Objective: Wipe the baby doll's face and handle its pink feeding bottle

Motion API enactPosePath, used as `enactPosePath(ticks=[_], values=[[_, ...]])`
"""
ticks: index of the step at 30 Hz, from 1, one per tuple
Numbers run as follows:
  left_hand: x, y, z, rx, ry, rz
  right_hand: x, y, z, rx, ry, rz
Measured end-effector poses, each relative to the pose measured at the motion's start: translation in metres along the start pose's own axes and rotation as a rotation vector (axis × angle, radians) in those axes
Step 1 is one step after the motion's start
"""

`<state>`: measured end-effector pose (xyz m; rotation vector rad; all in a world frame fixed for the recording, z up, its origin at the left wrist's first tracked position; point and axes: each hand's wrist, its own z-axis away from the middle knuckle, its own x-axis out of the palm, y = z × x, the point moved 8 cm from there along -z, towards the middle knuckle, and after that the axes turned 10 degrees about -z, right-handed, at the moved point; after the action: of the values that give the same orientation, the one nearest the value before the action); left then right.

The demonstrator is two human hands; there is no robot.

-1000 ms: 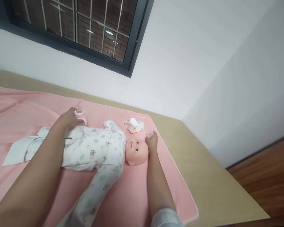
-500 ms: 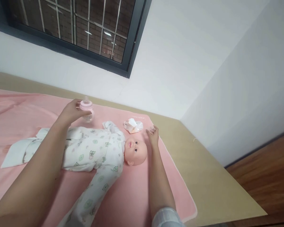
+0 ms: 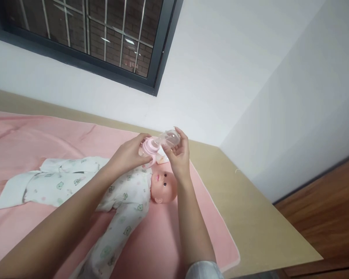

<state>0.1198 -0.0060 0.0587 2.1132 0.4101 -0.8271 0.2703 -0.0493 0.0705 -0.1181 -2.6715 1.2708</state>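
Note:
A baby bottle (image 3: 151, 146) with a pink collar and pink handles is gripped in my left hand (image 3: 130, 153), tilted with its teat toward the right. My right hand (image 3: 180, 155) holds a clear dome-shaped bottle cap (image 3: 171, 138) between thumb and fingers, its open end at the teat. Whether the cap touches the collar I cannot tell. Below my hands a baby doll (image 3: 164, 186) lies on its back in white printed clothes, its head to the right. My left forearm passes in front of its body.
The doll lies on a pink blanket (image 3: 159, 236) spread over a tan tabletop (image 3: 235, 201). Partly hidden behind my hands is a white crumpled packet (image 3: 162, 157). A white wall (image 3: 209, 77) with a dark-framed window (image 3: 155, 73) borders the table's far side.
My left hand has carried the bottle to the right and tilted it. My right hand has raised the clear cap from beside the packet and brought it to the teat.

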Motion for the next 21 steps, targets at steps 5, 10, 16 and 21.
enactPosePath(ticks=[5, 10, 16, 21], values=[[0.001, 0.008, 0.004, 0.008, -0.016, -0.041, 0.012, 0.007, 0.004, 0.008, -0.114, 0.108], [0.0, 0.008, 0.004, 0.006, -0.015, -0.073, 0.022, 0.012, 0.008, 0.071, -0.201, 0.128], [0.006, 0.004, 0.003, -0.021, -0.04, -0.086, 0.026, 0.019, 0.012, 0.165, -0.214, 0.076], [0.01, 0.004, 0.002, 0.004, -0.044, -0.089, 0.023, 0.018, 0.011, 0.138, -0.151, 0.115]])
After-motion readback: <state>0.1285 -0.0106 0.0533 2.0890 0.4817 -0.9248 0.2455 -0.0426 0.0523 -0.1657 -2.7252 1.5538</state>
